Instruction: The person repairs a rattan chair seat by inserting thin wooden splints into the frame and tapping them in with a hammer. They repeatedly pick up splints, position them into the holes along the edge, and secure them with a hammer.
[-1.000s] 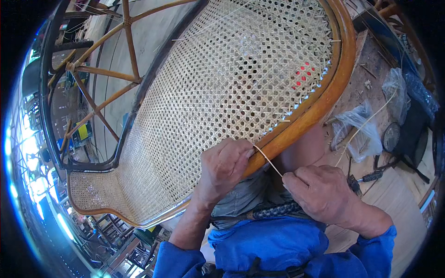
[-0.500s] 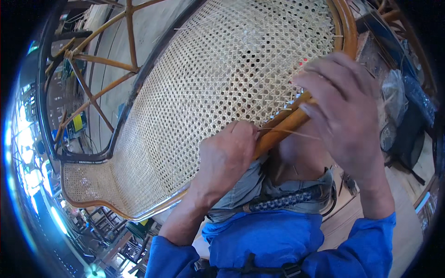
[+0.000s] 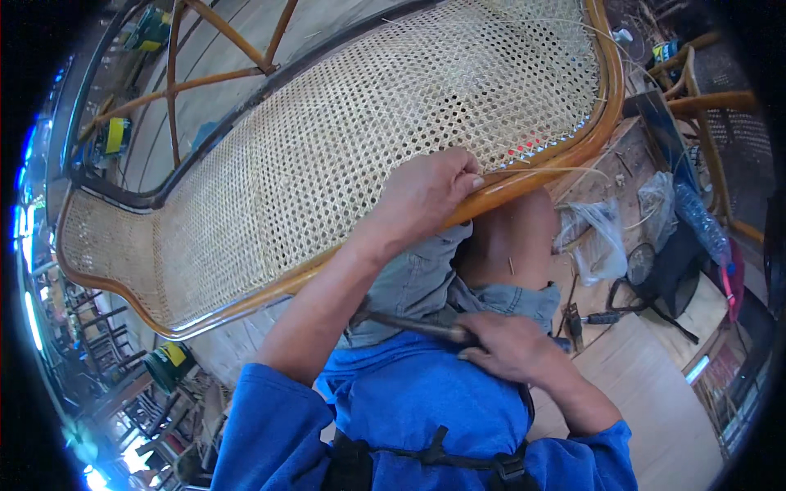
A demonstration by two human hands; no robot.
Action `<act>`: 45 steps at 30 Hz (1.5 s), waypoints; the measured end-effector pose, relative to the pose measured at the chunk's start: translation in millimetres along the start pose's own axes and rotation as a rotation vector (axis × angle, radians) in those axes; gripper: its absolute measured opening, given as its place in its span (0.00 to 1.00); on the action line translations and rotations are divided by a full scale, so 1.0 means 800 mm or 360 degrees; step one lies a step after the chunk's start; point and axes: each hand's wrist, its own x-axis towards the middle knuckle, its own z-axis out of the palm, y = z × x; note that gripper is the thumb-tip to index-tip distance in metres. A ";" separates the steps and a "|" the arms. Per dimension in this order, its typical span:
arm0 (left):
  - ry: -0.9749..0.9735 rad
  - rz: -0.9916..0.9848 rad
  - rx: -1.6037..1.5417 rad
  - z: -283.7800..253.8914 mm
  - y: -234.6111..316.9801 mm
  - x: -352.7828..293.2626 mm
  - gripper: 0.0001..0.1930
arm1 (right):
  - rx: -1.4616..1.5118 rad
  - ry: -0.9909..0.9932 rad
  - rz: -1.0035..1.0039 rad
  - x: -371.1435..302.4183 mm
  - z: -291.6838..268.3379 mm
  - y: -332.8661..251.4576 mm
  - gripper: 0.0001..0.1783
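A woven cane panel (image 3: 327, 180) lies slanting across my lap, set in a curved brown rattan frame (image 3: 540, 177). At its near edge my left hand (image 3: 430, 186) is closed, thumb and finger pinched against the rim. From those fingers a thin cane strand (image 3: 573, 169) runs off to the right along the frame. Down on my lap, my right hand (image 3: 512, 345) is wrapped round a long, dark-shafted tool (image 3: 409, 325). Its bluish end shows past the hand; the exact kind is unclear. Small red and white bits (image 3: 526, 148) sit along the panel's right edge.
Right of my leg lie clear plastic bags (image 3: 598, 245), a dark bag with a strap (image 3: 667, 278) and hand tools (image 3: 577, 323) on a wooden floor. Brown rattan poles (image 3: 221, 80) stand beyond the panel. A green and yellow can (image 3: 168, 364) is at lower left.
My right hand has come down from beside the frame's right side to my lap and taken hold of the long tool. My left hand stays at the rim. The whole view has shifted.
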 end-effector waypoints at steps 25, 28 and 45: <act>0.0782 -0.0193 -0.1313 0.001 -0.025 -0.016 0.12 | -0.0394 0.0519 0.0595 -0.018 -0.102 -0.027 0.17; 0.0788 -0.0177 -0.1354 0.008 -0.029 -0.015 0.12 | -0.0215 0.0718 0.0605 -0.021 -0.094 -0.038 0.15; 0.0832 -0.0175 -0.1337 0.013 -0.033 -0.013 0.11 | -0.0087 0.0809 0.0571 -0.023 -0.082 -0.022 0.19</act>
